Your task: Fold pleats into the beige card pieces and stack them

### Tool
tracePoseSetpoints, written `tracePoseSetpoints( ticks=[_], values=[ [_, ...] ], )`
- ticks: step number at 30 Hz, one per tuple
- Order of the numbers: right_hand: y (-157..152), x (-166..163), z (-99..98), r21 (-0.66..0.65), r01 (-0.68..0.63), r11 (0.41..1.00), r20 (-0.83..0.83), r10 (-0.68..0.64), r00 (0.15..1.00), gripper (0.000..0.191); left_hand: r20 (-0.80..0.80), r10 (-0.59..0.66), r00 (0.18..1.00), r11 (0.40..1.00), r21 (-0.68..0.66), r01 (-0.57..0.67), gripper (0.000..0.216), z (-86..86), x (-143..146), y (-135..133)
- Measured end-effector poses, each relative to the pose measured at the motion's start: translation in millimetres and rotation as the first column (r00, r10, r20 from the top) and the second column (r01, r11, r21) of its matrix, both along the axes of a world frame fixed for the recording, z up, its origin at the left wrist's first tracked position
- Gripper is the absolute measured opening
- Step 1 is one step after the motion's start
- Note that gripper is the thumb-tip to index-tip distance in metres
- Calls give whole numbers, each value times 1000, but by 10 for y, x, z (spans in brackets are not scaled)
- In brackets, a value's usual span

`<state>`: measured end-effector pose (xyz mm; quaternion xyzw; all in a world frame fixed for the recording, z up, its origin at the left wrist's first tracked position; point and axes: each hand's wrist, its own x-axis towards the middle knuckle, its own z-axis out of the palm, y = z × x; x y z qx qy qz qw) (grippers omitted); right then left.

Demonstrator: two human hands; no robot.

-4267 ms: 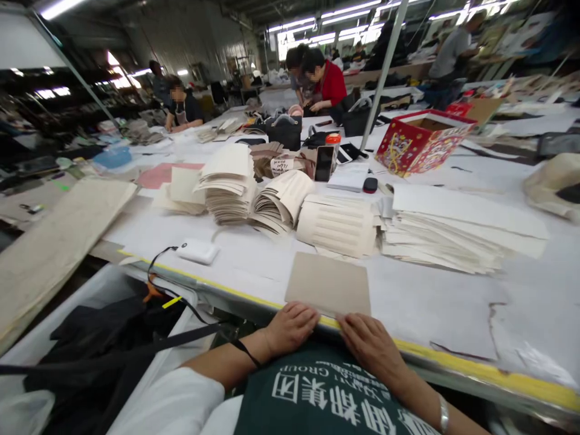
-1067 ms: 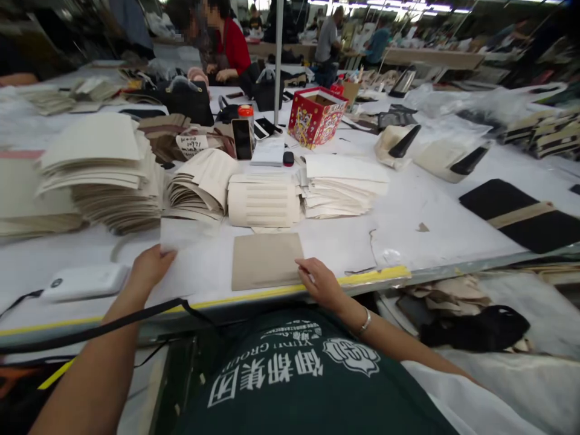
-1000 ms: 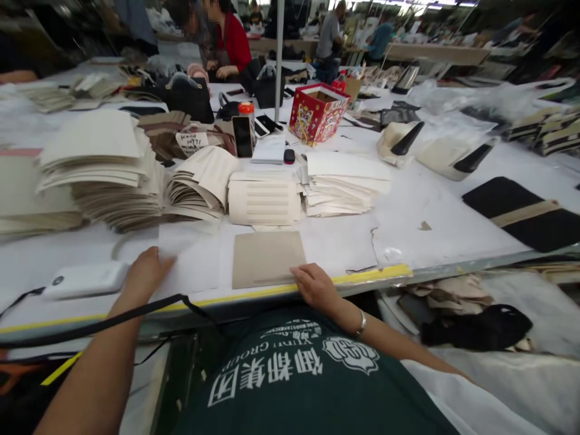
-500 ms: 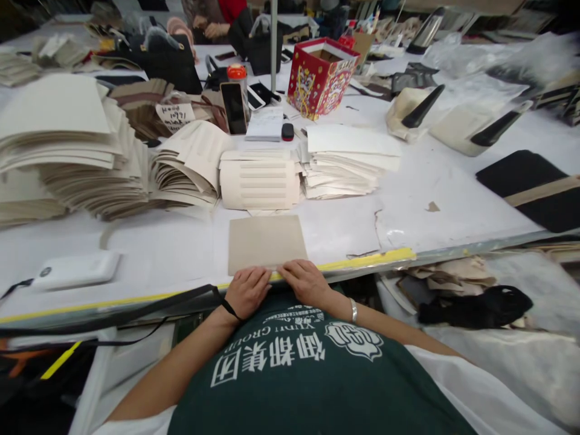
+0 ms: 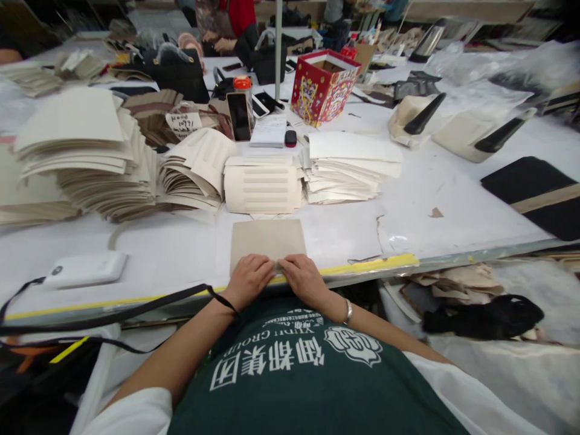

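Observation:
A flat beige rectangular panel (image 5: 269, 235), like leather or card, lies at the table's near edge in front of me. My left hand (image 5: 251, 280) is closed at its near edge, fingers bent over the material. Close beside it, my right hand (image 5: 304, 280) pinches the same edge, thumb and fingers together. Between the fingertips a small bit of the panel's edge shows; the rest of that edge is hidden under my hands. Just behind the panel sits a stack of cream pieces with raised stripes (image 5: 263, 186).
Further cream stacks stand left (image 5: 72, 121) and right (image 5: 348, 163). A white power bank (image 5: 86, 270) with a black strap (image 5: 172, 302) lies left. Behind are a phone (image 5: 238, 116), a red box (image 5: 324, 87) and black bags. Yellow tape (image 5: 376, 264) lines the table edge. Another person's hands (image 5: 222, 43) show at the far side.
My hands have shifted slightly up onto the panel's near edge, and the fingers are more bent and pinched. The view has tilted slightly; the panel stays in place on the table.

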<state>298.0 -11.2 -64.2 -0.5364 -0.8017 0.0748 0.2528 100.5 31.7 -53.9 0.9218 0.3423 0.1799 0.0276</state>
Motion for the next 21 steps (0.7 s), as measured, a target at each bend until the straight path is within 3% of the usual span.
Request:
tracePoseSetpoints(
  ticks=[6,13,17,21],
  values=[
    [-23,0,-74,-17,-65,998,57,66,996,26,-29,121,992,990,-64,-122,22,-122,127,-121],
    [92,9,52,-98,58,993,89,-49,995,14,-162,412,897,902,-67,-427,44,8,40,-99],
    [191,50,91,-126,45,991,52,-38,998,17,-190,372,909,908,-128,-398,40,85,-15,0],
    [218,26,46,-50,21,999,-21,-22,1000,22,-65,213,975,971,-96,-218,25,38,48,40]
  ],
)
